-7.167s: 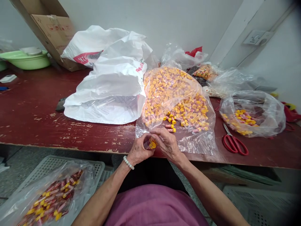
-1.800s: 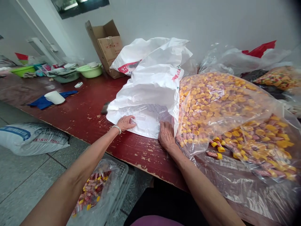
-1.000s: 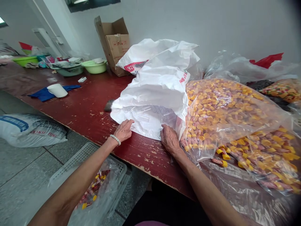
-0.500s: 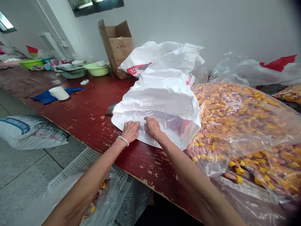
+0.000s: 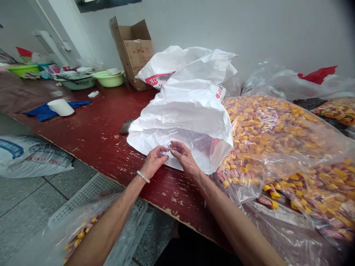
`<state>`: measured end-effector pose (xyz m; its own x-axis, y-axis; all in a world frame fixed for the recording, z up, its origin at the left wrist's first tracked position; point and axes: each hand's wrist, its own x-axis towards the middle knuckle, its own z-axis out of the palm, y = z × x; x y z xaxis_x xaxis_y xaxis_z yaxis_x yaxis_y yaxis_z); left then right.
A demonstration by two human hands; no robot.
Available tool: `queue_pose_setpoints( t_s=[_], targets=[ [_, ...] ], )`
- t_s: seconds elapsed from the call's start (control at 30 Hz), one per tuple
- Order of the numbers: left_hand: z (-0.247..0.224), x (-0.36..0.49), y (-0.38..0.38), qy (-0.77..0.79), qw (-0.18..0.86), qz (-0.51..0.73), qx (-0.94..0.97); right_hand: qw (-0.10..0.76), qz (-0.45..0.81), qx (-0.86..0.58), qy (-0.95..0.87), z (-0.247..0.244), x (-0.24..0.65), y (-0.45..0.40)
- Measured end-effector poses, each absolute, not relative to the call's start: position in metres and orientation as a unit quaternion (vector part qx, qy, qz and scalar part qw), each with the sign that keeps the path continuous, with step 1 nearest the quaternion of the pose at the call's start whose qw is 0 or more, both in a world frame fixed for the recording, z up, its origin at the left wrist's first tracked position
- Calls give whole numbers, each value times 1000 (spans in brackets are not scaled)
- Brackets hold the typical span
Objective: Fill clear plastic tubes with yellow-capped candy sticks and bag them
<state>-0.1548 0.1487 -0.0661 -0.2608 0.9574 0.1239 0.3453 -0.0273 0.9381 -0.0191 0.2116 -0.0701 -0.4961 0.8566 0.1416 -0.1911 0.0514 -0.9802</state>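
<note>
A white woven sack lies on the table with its mouth toward me. Several clear, thin pieces with ring-like outlines show inside the mouth. In front of that opening, my left hand, with a beaded bracelet at the wrist, pinches a small clear ring-like piece between thumb and fingers. My right hand meets it from the other side, its fingertips closed on the same clear piece. How far the piece reaches inside my fingers is hidden.
On the right, a large clear bag holds many yellow-capped pieces. Behind stands a cardboard box. Green basins, a white cup and a blue cloth lie left. Below the table edge sits a white crate.
My hands have lifted from the sack's mouth and drawn back toward me. Their fingers, earlier reaching onto the clear pieces, now pinch one between them. The view has shifted slightly.
</note>
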Motion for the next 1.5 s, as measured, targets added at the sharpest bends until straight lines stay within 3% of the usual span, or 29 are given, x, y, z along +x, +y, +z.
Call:
queue_pose_setpoints(
  t_s=[0.1, 0.3, 0.4, 0.6, 0.8, 1.13, 1.23, 1.33, 1.43, 1.5],
  targets=[
    [-64, -138, 140, 534, 433, 545, 480, 412, 651, -268, -578, -67, -8, 196],
    [-61, -115, 123, 448, 512, 562, 470, 400, 524, -312, -684, -78, 3, 171],
    [-65, -106, 116, 447, 488, 569, 489, 390, 446, -313, -742, -86, 8, 162],
    [-74, -101, 117, 544, 325, 586, 505, 266, 364, -290, -844, -63, 25, 168],
    [-81, -102, 126, 524, 395, 640, 399, 211, 123, -462, -852, -35, 38, 238],
    [-82, -105, 128, 492, 416, 666, 375, 153, 31, -499, -852, -38, 40, 270],
    [-80, -105, 127, 488, 431, 663, 369, 280, 109, -477, -826, -37, 38, 244],
    [-76, -103, 125, 485, 433, 652, 390, 440, 358, -441, -696, -44, 33, 204],
    [-76, -100, 120, 491, 412, 641, 422, 467, 563, -385, -564, -58, 29, 164],
    [-78, -96, 115, 492, 401, 645, 427, 461, 608, -359, -538, -66, 29, 146]
  ],
)
